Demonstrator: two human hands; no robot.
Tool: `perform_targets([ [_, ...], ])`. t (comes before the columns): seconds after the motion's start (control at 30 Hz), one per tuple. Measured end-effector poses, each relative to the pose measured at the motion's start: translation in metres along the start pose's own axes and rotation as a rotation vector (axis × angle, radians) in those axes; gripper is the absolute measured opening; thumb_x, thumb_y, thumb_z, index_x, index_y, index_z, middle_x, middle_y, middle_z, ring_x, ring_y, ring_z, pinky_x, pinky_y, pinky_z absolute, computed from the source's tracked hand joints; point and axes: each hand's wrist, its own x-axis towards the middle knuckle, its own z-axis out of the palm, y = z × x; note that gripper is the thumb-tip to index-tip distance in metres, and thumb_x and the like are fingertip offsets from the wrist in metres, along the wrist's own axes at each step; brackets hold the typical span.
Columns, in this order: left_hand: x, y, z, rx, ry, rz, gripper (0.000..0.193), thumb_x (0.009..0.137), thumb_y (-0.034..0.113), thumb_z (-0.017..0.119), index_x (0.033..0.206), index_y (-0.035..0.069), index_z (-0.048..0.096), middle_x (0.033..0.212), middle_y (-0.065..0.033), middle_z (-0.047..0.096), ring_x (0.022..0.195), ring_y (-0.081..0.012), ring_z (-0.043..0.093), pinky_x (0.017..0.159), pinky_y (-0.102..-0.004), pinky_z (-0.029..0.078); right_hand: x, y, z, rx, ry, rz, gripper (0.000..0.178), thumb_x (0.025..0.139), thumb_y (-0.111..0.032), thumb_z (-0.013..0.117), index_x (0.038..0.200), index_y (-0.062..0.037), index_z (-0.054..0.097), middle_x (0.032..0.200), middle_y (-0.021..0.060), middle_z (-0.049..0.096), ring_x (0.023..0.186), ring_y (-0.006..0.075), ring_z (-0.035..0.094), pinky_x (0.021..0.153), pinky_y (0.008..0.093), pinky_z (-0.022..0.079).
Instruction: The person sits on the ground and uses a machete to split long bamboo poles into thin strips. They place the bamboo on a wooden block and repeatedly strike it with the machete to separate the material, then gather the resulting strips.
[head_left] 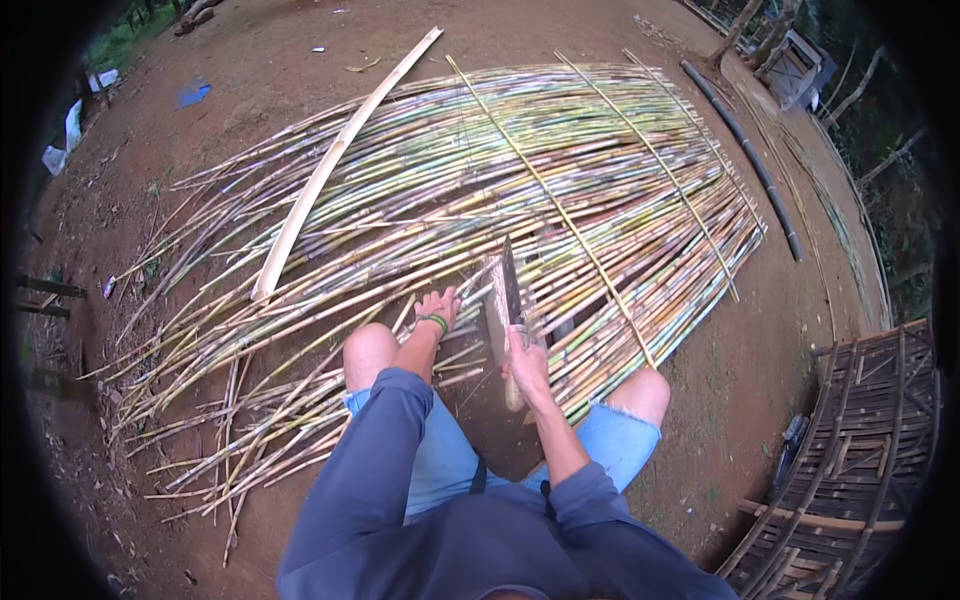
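Observation:
My right hand (528, 362) is closed round the wooden handle of a machete (512, 285), whose broad dark blade points up and away from me. Between my knees, my left hand (437, 308), with a green band at the wrist, is closed on a thin bamboo pole at the near edge of a wide mat of bamboo poles (620, 235). Its fingertips are partly hidden among the poles. A pale, worn board (497, 318) lies under the blade. Three thin crosswise poles (555, 205) lie over the mat, whose left ends fan out loosely.
A long split bamboo half (318, 180) lies across the mat's left part. Beyond the right end rests a dark pipe-like pole (745, 150). A woven bamboo panel (850, 450) stands at lower right. Loose poles (300, 425) spread by my left knee over brown soil.

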Motion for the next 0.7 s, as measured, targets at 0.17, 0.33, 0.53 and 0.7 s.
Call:
perform_targets([
  [0.17, -0.009, -0.014, 0.007, -0.013, 0.092, 0.013, 0.038, 0.101, 0.045, 0.044, 0.132, 0.022, 0.050, 0.128, -0.0191, 0.058, 0.123, -0.0381, 0.053, 0.097, -0.0586, 0.041, -0.044, -0.113, -0.033, 0.200, 0.045, -0.643, 0.052, 0.100, -0.046, 0.052, 0.075, -0.0017, 0.060, 0.058, 0.0036, 0.057, 0.055, 0.0129, 0.055, 0.055, 0.0297, 0.043],
  [0.33, -0.014, -0.013, 0.005, -0.019, 0.076, -0.007, 0.041, 0.101, 0.046, 0.044, 0.133, 0.022, 0.051, 0.129, -0.0194, 0.059, 0.122, -0.0381, 0.055, 0.100, -0.0595, 0.040, -0.016, -0.061, -0.001, 0.292, 0.155, -0.785, 0.052, 0.098, -0.050, 0.053, 0.083, -0.0008, 0.062, 0.066, 0.0071, 0.062, 0.061, 0.0152, 0.060, 0.059, 0.0323, 0.046],
  [0.53, -0.025, -0.032, 0.005, -0.014, 0.049, -0.203, 0.036, 0.102, 0.041, 0.042, 0.126, 0.018, 0.054, 0.130, -0.0201, 0.060, 0.123, -0.0378, 0.057, 0.097, -0.0591, 0.043, -0.028, 0.084, 0.024, -0.196, 0.062, -0.159, 0.058, 0.100, -0.049, 0.051, 0.083, 0.0039, 0.069, 0.054, 0.0120, 0.058, 0.053, 0.0249, 0.063, 0.060, 0.0403, 0.051],
  [0.7, -0.022, -0.024, -0.005, 0.005, 0.121, -0.301, 0.035, 0.102, 0.039, 0.042, 0.125, 0.019, 0.058, 0.129, -0.0185, 0.061, 0.123, -0.0368, 0.057, 0.101, -0.0544, 0.041, -0.047, 0.030, -0.007, -0.058, -0.011, -0.002, 0.063, 0.099, -0.055, 0.051, 0.072, 0.0007, 0.063, 0.052, 0.0089, 0.058, 0.052, 0.0214, 0.063, 0.056, 0.0364, 0.050],
])
